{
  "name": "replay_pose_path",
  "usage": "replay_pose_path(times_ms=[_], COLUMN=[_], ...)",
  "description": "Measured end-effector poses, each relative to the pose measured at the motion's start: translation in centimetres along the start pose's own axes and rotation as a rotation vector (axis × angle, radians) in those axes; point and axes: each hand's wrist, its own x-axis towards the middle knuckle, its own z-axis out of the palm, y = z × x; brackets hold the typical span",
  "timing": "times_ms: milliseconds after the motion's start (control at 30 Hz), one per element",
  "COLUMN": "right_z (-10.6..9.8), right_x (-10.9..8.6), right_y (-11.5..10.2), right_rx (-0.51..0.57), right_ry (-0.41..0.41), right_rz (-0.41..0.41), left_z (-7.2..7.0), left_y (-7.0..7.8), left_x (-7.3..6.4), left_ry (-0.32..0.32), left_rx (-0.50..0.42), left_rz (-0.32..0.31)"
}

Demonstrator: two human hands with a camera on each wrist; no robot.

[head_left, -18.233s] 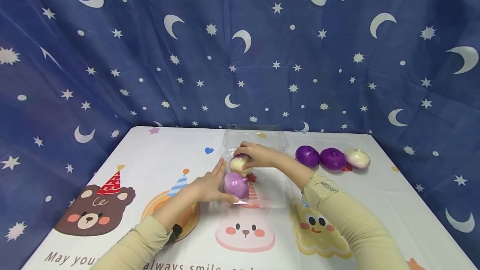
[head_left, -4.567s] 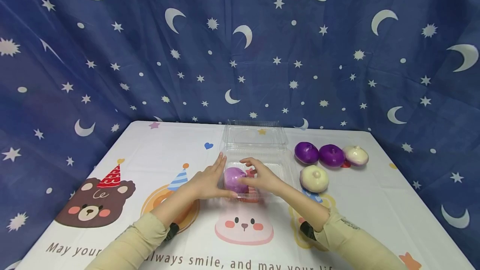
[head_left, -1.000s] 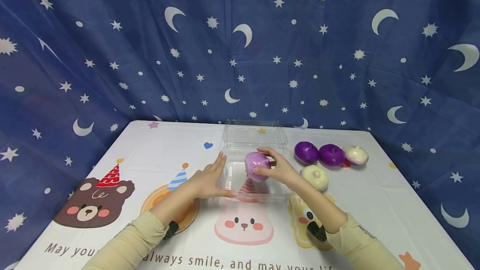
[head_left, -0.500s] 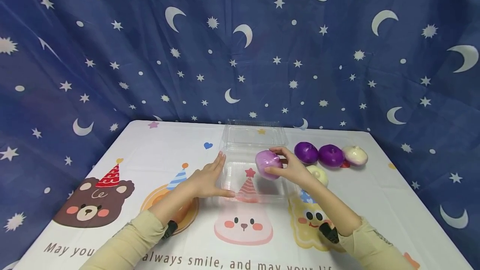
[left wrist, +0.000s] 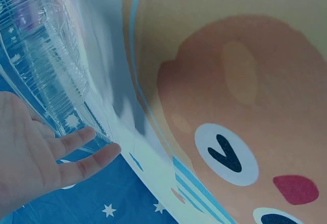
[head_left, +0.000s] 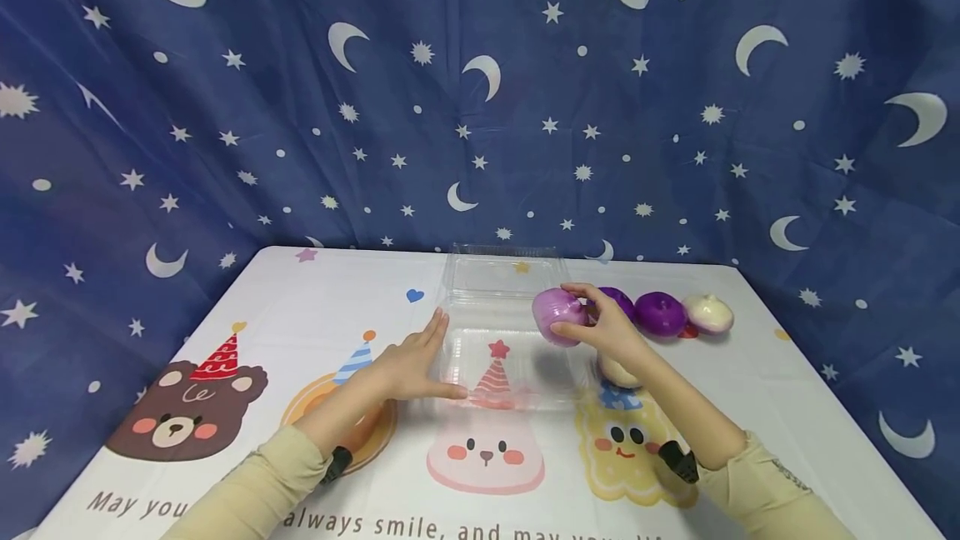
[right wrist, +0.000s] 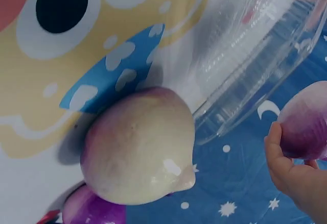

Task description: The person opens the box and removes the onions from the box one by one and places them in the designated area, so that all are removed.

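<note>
My right hand (head_left: 613, 327) grips a light purple onion (head_left: 557, 317) above the right side of a clear plastic clamshell box (head_left: 517, 365). In the right wrist view the same onion (right wrist: 306, 119) shows between thumb and fingers. My left hand (head_left: 408, 369) lies along the box's left wall with fingers straight and thumb spread along the front edge; the left wrist view has its fingers (left wrist: 87, 163) against the ribbed clear wall (left wrist: 61, 66). Nothing lies inside the box, and its lid (head_left: 506, 273) is folded back. A cream onion (right wrist: 138, 147) sits right of the box, partly hidden by my right hand in the head view.
Two dark purple onions (head_left: 660, 315) and another cream onion (head_left: 708, 314) stand in a row at the back right of the table (head_left: 780, 407). A blue curtain (head_left: 420, 90) with moons and stars hangs behind the table.
Earlier the cream onion came out of the box to the right. Since then my right hand has lifted the light purple onion from the box and carried it rightward. The left hand stays put.
</note>
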Motion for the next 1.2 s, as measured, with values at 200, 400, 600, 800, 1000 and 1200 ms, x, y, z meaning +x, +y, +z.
replay_pose_path(times_ms=[200,400,600,800,1000,1200], right_z=[-0.5,-0.8,-1.3,-2.4,-3.4,-4.8], right_x=[0.5,0.9,0.8,1.0,0.6,-0.6], right_y=[-0.1,-0.5,-0.3,0.3,1.3,2.2], right_rx=[0.014,0.023,0.019,-0.067,-0.128,-0.142], right_ry=[-0.010,-0.008,-0.002,0.058,0.077,0.086], right_rz=[-0.047,-0.042,-0.034,-0.075,-0.091,-0.069], left_z=[0.3,0.4,0.2,-0.6,-0.7,-0.2], left_y=[-0.3,-0.5,-0.5,-0.3,-0.3,-0.1], left_x=[-0.2,-0.1,0.0,0.1,0.1,0.0], left_ry=[-0.009,-0.004,-0.019,-0.018,-0.022,-0.035], left_rx=[-0.018,-0.026,-0.011,0.003,-0.013,-0.031], left_rz=[-0.014,-0.004,0.005,0.012,-0.005,-0.015])
